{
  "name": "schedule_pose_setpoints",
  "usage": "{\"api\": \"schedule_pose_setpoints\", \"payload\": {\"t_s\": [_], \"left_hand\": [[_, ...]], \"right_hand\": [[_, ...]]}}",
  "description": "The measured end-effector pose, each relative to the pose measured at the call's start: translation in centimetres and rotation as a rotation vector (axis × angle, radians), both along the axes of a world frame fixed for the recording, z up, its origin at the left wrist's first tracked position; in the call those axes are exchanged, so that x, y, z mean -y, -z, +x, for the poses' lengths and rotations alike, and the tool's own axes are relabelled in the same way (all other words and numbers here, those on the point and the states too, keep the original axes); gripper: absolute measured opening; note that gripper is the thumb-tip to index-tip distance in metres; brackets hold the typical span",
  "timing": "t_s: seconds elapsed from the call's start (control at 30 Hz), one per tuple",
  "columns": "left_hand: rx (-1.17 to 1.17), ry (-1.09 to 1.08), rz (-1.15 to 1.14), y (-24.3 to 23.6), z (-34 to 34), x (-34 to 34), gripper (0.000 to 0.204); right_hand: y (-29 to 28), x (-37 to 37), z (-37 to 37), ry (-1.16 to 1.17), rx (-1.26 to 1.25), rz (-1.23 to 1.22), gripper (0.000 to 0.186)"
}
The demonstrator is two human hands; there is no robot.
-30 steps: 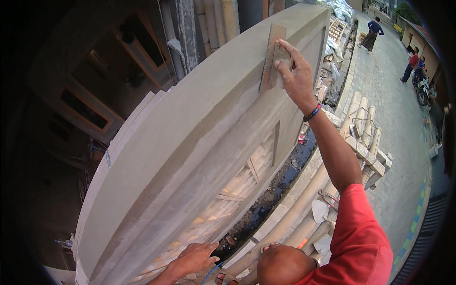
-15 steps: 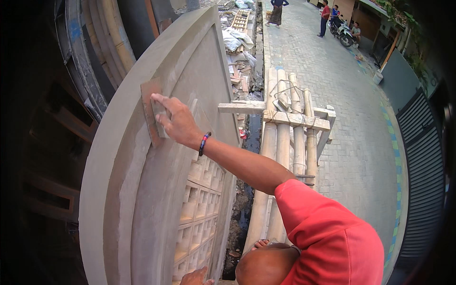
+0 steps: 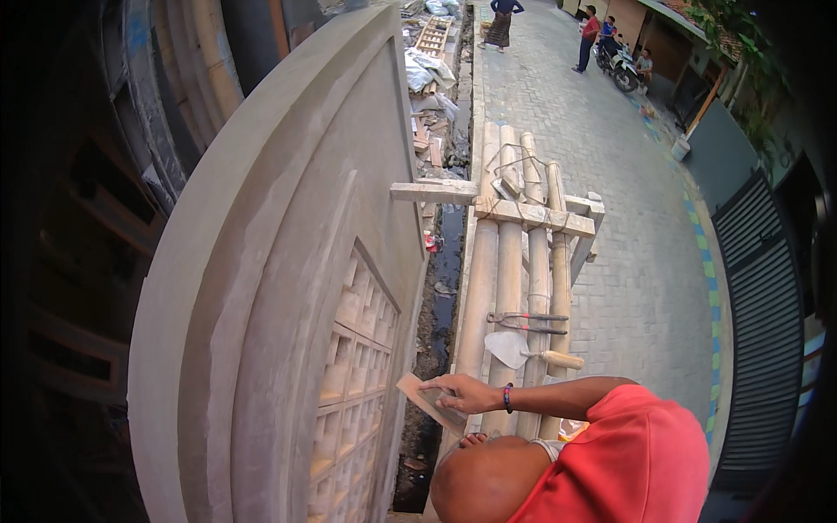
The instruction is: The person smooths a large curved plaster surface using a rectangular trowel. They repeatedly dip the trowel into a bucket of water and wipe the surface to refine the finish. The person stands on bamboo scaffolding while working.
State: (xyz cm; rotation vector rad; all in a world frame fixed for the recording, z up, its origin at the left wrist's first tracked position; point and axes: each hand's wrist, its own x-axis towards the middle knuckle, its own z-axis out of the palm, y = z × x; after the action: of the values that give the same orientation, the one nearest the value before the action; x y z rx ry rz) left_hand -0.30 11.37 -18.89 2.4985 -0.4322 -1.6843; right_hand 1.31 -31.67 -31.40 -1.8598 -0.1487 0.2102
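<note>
My right hand (image 3: 467,394) is low at the centre, fingers closed on a rectangular plastering float (image 3: 410,386), held tilted over the bamboo poles (image 3: 478,296) beside my bent knee (image 3: 475,484). The float is clear of the upper rim of the curved, grey plastered wall (image 3: 200,218), which has stepped mouldings and a pale lattice panel (image 3: 353,375) low on its face. Just beyond my hand, a pointed trowel (image 3: 506,349) with a wooden handle and red-handled pliers (image 3: 527,318) lie on the poles. My left hand is not in view.
A wooden crosspiece (image 3: 532,216) spans the poles. A drainage ditch (image 3: 449,261) runs beside the wall, with rubble and white sacks (image 3: 423,70) farther along it. On the paved lane (image 3: 628,288) are several people (image 3: 586,39) and a motorbike (image 3: 621,70). A slatted metal gate (image 3: 754,305) stands right.
My right hand has come down from the wall's upper moulding with the float, to low over the bamboo poles. My left hand has dropped out of view. The view has turned.
</note>
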Motion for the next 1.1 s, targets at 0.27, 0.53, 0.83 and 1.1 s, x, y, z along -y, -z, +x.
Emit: {"api": "schedule_pose_setpoints", "payload": {"t_s": [0.27, 0.53, 0.83, 1.1], "left_hand": [[0.053, -0.391, -0.07, 2.2, -0.9, 1.7, 0.044], [0.088, -1.39, -0.086, 12.1, -34.8, -3.8, 0.042], [0.073, -2.91, 0.082, 12.1, -49.9, 9.4, 0.046], [1.122, -3.435, 0.076, 11.1, -58.3, -8.6, 0.071]], "right_hand": [[-0.5, -2.0, 3.0, -0.263, 0.024, 0.005, 0.045], [-4.1, -10.1, 3.9, -0.382, -0.12, 0.003, 0.047], [-0.9, -9.8, 1.4, -0.702, -0.166, -0.198, 0.051], [-3.7, -10.6, 5.1, -0.803, -0.145, -0.41, 0.052]]}}
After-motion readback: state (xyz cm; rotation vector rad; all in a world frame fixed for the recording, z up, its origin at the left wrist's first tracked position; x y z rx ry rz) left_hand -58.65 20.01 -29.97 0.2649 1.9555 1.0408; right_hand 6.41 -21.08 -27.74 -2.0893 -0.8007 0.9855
